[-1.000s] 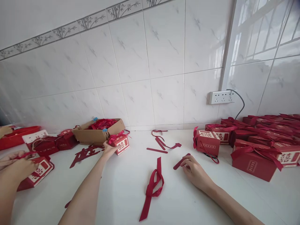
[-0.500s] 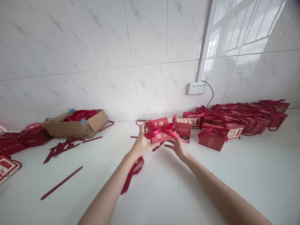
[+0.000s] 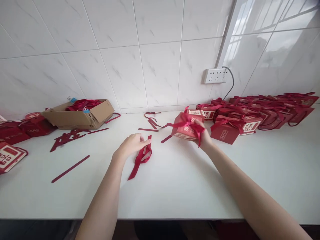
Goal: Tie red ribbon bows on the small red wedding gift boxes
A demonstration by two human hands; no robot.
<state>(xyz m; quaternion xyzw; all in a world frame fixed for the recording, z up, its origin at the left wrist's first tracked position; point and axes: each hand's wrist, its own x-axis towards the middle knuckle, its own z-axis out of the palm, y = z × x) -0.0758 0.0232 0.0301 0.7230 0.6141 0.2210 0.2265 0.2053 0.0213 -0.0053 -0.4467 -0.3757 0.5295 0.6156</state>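
My right hand [image 3: 206,138] is closed around a red gift box [image 3: 185,130] with a red ribbon bow tied on top, holding it tilted above the table. Its fingers are partly hidden behind the box. My left hand [image 3: 132,145] holds nothing; its thumb is stretched out apart from the curled fingers. Just beside and below that thumb lies a loose red ribbon [image 3: 143,155], looped and with one tail toward me. Right of the held box stands another red gift box [image 3: 226,130] with its own bow.
Many finished-looking bowed boxes [image 3: 272,115] crowd the right back. A cardboard box [image 3: 75,120] of red ribbon stands at left, with dark red strips [image 3: 70,170] scattered before it. More red boxes [image 3: 37,125] are at far left. A power strip [image 3: 215,76] hangs on the tiled wall.
My left hand has let go of the gift box and moved left and down toward the loose ribbon. My right hand has taken the box rightward. The view has tilted down.
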